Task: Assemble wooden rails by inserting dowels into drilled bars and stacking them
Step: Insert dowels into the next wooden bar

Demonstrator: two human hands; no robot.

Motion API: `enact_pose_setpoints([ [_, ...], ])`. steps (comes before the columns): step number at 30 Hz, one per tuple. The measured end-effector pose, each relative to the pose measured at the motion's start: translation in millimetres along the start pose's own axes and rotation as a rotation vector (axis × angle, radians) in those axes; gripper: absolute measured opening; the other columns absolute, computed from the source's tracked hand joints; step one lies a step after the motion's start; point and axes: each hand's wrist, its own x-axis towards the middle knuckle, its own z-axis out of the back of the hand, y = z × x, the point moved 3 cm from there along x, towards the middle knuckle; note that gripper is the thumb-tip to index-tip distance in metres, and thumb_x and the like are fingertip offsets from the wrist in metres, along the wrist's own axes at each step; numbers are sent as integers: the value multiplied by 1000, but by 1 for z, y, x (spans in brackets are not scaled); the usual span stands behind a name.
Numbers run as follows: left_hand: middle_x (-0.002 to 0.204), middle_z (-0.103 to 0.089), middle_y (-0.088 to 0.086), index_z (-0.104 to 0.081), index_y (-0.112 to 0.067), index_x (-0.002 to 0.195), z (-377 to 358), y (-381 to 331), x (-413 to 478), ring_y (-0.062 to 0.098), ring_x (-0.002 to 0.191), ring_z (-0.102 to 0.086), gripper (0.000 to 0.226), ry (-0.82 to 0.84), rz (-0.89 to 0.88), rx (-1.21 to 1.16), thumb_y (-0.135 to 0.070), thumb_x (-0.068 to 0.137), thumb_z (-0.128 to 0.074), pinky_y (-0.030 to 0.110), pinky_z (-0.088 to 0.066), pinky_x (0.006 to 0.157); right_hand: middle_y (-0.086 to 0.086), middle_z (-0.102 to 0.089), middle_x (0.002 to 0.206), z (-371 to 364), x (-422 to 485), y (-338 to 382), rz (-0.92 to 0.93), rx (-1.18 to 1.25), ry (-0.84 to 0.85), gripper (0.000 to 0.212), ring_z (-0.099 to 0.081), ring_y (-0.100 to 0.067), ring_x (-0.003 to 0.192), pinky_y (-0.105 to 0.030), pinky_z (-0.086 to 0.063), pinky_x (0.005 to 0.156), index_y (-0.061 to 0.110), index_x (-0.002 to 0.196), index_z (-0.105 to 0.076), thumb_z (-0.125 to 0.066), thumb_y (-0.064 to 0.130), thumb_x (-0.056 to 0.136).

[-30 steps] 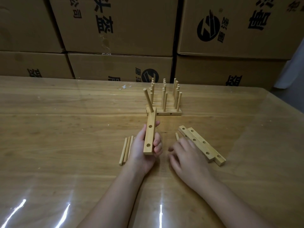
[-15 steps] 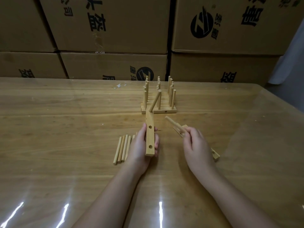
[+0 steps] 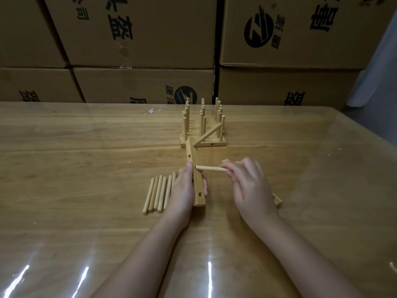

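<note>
Head view: left hand [image 3: 182, 191] grips one bar [image 3: 198, 182], right hand [image 3: 251, 187] pinches one dowel [image 3: 211, 168].

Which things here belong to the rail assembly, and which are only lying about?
Job: drilled bar in left hand, dowel in right hand, fitted dowel, loose dowels, finished rails, spare bars.
Lying about: cardboard boxes, white scraps on the table.
</note>
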Motion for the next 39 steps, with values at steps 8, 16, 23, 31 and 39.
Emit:
enact_pose_setpoints([
  [8, 58, -60, -11, -57, -5, 78, -6, 3, -2, -3, 64, -55, 61, -1, -82, 303, -39, 104, -13, 15, -40, 74, -12, -53, 81, 9, 0, 4, 71, -241, -108, 34, -47, -27, 70, -33, -39, 59, 12, 99, -71, -63, -12, 75],
  [16, 57, -57, -2, -56, -6, 72, -5, 10, 0, 12, 66, -58, 61, 25, -135, 324, -39, 104, -17, 30, -46, 77, -8, -53, 83, 7, 0, 4, 45, -244, -115, 34, -46, -23, 75, -29, -30, 67, 15, 98, -69, -60, -10, 77],
  [23, 65, -57, 10, -56, -1, 73, -4, 11, 2, 24, 73, -58, 61, 1, -136, 354, -37, 104, -18, 45, -46, 85, -3, -53, 80, 4, -1, 1, -2, -219, -81, 32, -48, -19, 76, -28, -25, 70, 17, 96, -70, -68, -8, 76],
  [31, 58, -58, 4, -57, 1, 81, -8, 6, -3, 22, 65, -58, 62, 36, -132, 403, -42, 102, -18, 49, -48, 79, -3, -53, 78, 8, 1, 2, -49, -200, -12, 31, -52, -23, 74, -30, -22, 68, 16, 96, -71, -59, -7, 78],
  [39, 60, -60, 0, -55, -8, 71, -6, 6, 0, -10, 66, -56, 58, 13, -72, 299, -38, 103, -17, 5, -37, 70, -3, -53, 89, 3, -6, 5, -41, -177, -93, 35, -52, -18, 82, -31, -28, 75, 18, 113, -63, -58, 2, 83],
])
